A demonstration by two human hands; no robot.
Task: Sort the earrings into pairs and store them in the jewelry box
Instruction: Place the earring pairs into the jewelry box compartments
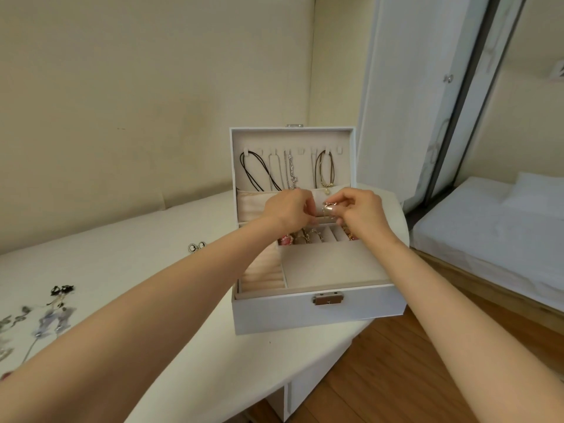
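An open white jewelry box (pixel 317 312) stands on the white table, its lid upright with several necklaces hanging inside. Both hands are raised over the box's back compartments. My right hand (pixel 361 213) pinches a small gold earring (pixel 329 206) between thumb and fingers. My left hand (pixel 288 210) has its fingers curled and meets the same earring from the left; its fingertips are partly hidden. Small back compartments hold gold and pink jewelry (pixel 300 238). A pair of dark round earrings (pixel 197 247) lies on the table left of the box. Several dangling earrings (pixel 55 312) lie at the far left.
The white table (pixel 195 346) ends close to the box's right and front sides, with wooden floor (pixel 396 377) below. A bed with a white mattress (pixel 488 233) stands to the right. A wall runs behind the table.
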